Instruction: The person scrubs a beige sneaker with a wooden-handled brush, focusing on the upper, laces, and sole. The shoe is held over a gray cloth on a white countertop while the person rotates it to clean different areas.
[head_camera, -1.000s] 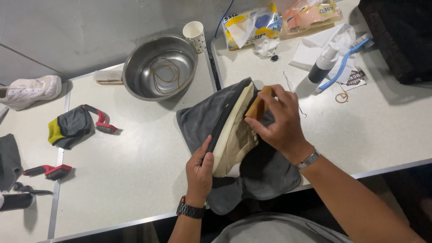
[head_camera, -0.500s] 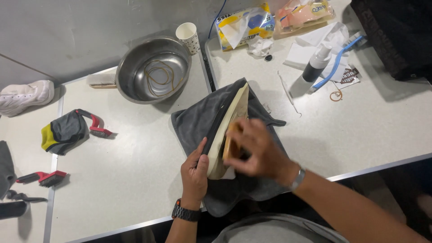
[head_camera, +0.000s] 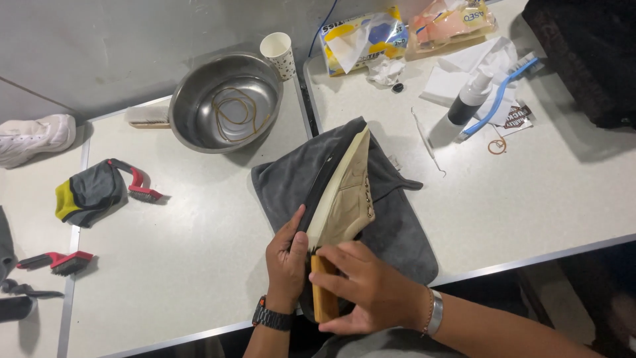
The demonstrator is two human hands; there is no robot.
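A beige shoe [head_camera: 344,192] lies on its side on a dark grey towel [head_camera: 397,232], its dark sole turned to the left. My left hand [head_camera: 286,262], with a black watch at the wrist, grips the shoe's heel end by the sole. My right hand [head_camera: 368,288], wearing a silver bracelet, holds a wooden-handled brush [head_camera: 323,295] against the near end of the shoe. The brush's bristles are hidden by my hands.
A steel bowl [head_camera: 225,103] with rubber bands, a paper cup [head_camera: 277,54] and a scrub brush stand behind. Tissue packs [head_camera: 361,36], a spray bottle [head_camera: 467,103], a blue toothbrush [head_camera: 497,99] and a pick lie right. A white shoe [head_camera: 33,136], rolled cloth [head_camera: 89,192] and red brushes lie left.
My right hand has slid with the brush from the far toe end of the shoe down to the near heel end. My left hand kept its grip.
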